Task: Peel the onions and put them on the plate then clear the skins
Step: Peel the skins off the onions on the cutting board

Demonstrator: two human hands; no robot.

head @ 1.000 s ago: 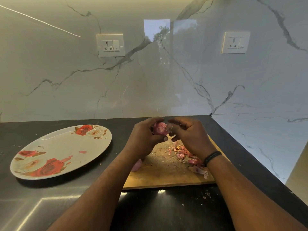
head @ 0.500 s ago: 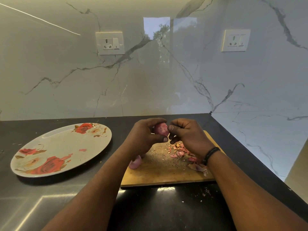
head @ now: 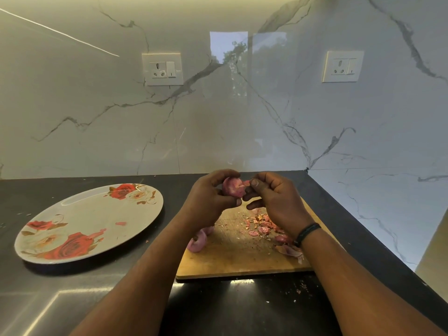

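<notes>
Since half a second ago both hands have shifted only slightly, and a thin strip of skin now shows lifted off the onion between them, where before the right thumb sat flat against it.

At far left an oval white plate with red rose prints (head: 80,214) lies on the black stone countertop (head: 60,299), carrying no onion, only a small pink fleck or two. Right of it, well apart, sits a rectangular wooden chopping board (head: 232,258). At the board's left edge, partly under the left forearm, rest two pale purple onion pieces (head: 197,242).

Above the board's far end, the left hand (head: 208,202) curls its fingers and thumb round a small reddish-purple onion (head: 232,187), holding it in the air. Touching it from the right, the right hand (head: 276,202) pinches the lifted pink skin strip (head: 246,183) between thumb and forefinger, its other fingers loosely bent. A black band (head: 306,234) circles the right wrist.

Below the right hand, dry pink and brown onion skins (head: 261,224) lie scattered over the board's right half.
</notes>
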